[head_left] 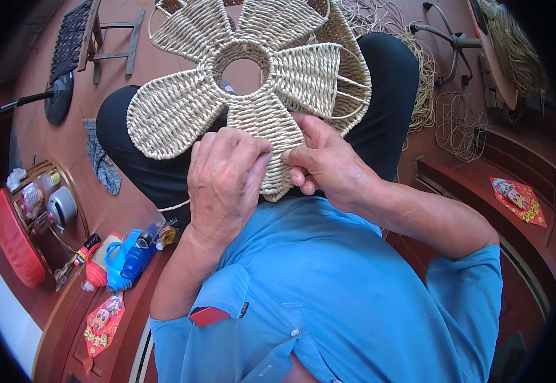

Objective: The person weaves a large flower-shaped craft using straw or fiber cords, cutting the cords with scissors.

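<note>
A flower-shaped piece woven from pale straw cord (255, 131) rests across my lap, with broad petals around a round, raised-rim hole. My left hand (227, 179) lies over the left side of the nearest petal, its fingers curled and pressed together; what they pinch is hidden. A loose cord end (174, 206) shows beside my left wrist. At that petal's right edge, my right hand (332, 163) grips it with the thumb on top and other fingers at the side and below. The petal to the upper right has bare frame loops (353, 99) at its outer end.
Loose straw cord (421, 96) lies heaped on the floor at the right, near a wheeled chair base (458, 41) and a wire frame (462, 127). A wooden stool (115, 45) stands far left. Bottles (139, 258) and a tray of small items (51, 204) are at the left.
</note>
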`<state>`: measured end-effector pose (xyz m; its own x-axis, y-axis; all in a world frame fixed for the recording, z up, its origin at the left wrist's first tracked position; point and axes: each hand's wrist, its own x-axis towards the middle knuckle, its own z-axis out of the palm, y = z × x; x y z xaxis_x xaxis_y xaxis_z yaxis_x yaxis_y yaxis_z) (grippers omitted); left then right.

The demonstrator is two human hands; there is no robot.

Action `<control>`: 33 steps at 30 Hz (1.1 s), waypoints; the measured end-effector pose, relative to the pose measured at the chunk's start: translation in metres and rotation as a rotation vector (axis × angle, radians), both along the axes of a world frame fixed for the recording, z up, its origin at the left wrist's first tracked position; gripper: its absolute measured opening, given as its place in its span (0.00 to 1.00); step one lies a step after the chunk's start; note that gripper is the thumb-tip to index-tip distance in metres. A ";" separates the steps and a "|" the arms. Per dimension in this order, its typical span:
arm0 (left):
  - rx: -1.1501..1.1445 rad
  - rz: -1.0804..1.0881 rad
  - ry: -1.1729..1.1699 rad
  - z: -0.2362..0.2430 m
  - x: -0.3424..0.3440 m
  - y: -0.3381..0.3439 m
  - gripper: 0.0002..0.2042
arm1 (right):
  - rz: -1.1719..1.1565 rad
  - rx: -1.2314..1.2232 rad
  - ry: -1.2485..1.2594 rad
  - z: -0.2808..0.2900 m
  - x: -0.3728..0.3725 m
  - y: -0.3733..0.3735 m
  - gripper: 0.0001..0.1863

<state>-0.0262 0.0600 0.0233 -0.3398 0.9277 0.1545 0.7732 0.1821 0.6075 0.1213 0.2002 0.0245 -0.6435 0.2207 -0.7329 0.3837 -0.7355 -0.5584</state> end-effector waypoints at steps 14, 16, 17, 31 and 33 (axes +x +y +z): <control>0.028 -0.038 0.049 -0.003 0.004 0.000 0.08 | 0.019 -0.005 0.046 -0.002 0.006 -0.001 0.33; 0.009 -0.083 0.062 0.002 0.004 -0.002 0.08 | 0.032 -0.009 0.048 0.000 0.006 0.001 0.34; 0.009 -0.085 0.067 0.002 0.004 -0.002 0.08 | 0.030 -0.009 0.053 0.000 0.005 0.002 0.34; -0.002 -0.183 0.131 0.002 0.005 0.001 0.10 | 0.075 0.029 0.013 -0.005 0.006 0.006 0.39; -0.013 -0.173 0.120 0.003 0.005 0.001 0.11 | 0.068 0.030 0.029 -0.010 0.007 0.005 0.39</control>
<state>-0.0207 0.0608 0.0262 -0.1553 0.9728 0.1722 0.8602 0.0474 0.5078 0.1288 0.2054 0.0147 -0.6788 0.1972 -0.7073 0.4153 -0.6913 -0.5913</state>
